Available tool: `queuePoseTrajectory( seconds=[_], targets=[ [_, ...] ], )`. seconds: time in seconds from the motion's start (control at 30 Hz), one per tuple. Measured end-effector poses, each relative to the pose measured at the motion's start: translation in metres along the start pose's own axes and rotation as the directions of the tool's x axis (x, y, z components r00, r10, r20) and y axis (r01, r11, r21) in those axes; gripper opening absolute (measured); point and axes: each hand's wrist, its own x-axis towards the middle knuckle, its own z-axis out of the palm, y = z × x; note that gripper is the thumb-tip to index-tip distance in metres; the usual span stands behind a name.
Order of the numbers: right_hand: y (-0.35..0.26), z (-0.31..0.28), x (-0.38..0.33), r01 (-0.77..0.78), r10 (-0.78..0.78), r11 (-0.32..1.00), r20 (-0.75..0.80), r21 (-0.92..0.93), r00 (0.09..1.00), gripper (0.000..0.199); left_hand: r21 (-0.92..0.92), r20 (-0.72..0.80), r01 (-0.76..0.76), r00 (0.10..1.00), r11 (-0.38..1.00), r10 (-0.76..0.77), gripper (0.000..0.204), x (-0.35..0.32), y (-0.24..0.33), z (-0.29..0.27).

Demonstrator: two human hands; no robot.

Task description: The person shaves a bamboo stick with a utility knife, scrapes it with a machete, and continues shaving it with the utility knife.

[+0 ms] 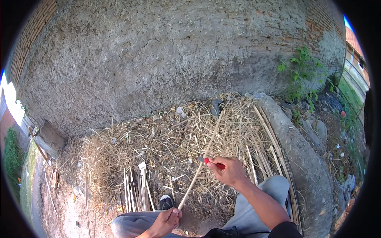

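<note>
I see a pale bamboo stick (200,164), smooth and matt, dry-looking wood. The knife (210,161) has a glossy red plastic handle and a dull grey metal blade. Around it lies a heap of straw (158,139), brittle and fibrous. The wall (158,51) is rough grey plaster over brick. My trousers (258,198) are soft matt grey cloth.

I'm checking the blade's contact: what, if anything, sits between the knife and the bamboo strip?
Nothing visible does. The right hand holds the red-handled knife with its blade right against the bamboo strip, whose near end the left hand grips. Only dry shavings lie beneath.
</note>
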Motion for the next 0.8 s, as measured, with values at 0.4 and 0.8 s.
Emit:
queuePoseTrajectory(
  seconds=[0.4,0.8],
  targets=[
    [0.019,-0.016,0.01,-0.242,0.244,0.967,0.012,-0.078,0.97,0.029,-0.2,0.129,0.335,0.94,0.921,-0.315,0.017,-0.116,0.003,-0.012],
    [0.036,-0.002,0.014,-0.389,0.455,0.886,0.301,-0.253,0.838,0.026,-0.535,0.244,0.613,0.771,0.581,-0.588,0.035,-0.126,0.011,-0.009]
  ],
)
